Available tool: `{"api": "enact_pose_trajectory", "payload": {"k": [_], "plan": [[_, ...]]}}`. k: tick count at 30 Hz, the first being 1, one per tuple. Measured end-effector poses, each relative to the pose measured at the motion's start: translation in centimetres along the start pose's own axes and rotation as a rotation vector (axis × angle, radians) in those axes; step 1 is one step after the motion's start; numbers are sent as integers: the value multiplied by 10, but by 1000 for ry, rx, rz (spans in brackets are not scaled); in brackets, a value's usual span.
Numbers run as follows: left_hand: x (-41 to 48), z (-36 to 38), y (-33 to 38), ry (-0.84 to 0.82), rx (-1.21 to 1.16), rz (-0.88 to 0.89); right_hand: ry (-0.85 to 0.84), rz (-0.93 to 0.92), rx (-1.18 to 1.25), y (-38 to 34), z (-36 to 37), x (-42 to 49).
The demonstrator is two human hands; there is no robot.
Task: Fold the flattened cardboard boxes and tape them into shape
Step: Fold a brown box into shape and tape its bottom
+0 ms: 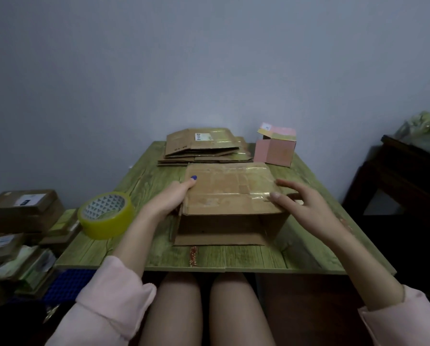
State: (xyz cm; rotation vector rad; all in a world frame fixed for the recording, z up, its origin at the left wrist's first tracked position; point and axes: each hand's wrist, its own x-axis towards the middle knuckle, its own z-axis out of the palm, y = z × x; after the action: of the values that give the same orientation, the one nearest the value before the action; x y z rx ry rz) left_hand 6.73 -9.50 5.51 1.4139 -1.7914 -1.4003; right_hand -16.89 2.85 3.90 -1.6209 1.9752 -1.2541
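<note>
A brown cardboard box (229, 188) sits in the middle of the green wood-grain table (234, 258), partly opened into shape, with its open side facing the person and its top panel streaked with old shiny tape.

The left hand (169, 198) grips the box at the left edge of the top panel. Its thumb, with a blue-painted nail, lies flat on top, and the other fingers are hidden below the panel.

The right hand (301, 203) is at the opposite, right edge. Its fingers are spread wide and fairly straight; the thumb tip rests on the top panel near the front right corner and the forefinger reaches over the panel farther back. It pinches nothing that can be seen. The box thus lies between the two hands, directly in front of the person.

A yellow roll of tape (106, 215) stands tilted near the table's left edge, apart from the box. At the far side lies a stack of flattened boxes (204, 146), and just to its right stands a pink box (275, 148) with its lid ajar. More boxes (21, 208) are piled off the table to the left.
</note>
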Motion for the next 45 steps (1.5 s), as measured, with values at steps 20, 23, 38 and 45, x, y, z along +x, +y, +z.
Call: {"api": "enact_pose_trajectory", "payload": {"k": [20, 23, 38, 45], "plan": [[0, -40, -28, 52, -362, -80, -287, 357, 396, -10, 55, 52], [4, -33, -22, -6, -374, -42, -242, 419, 463, -11, 43, 56], [10, -38, -33, 32, -325, -11, -343, 486, 522, -15, 63, 58], [19, -17, -32, 27, -373, 82, -271, 471, 641, 1, 45, 63]]}}
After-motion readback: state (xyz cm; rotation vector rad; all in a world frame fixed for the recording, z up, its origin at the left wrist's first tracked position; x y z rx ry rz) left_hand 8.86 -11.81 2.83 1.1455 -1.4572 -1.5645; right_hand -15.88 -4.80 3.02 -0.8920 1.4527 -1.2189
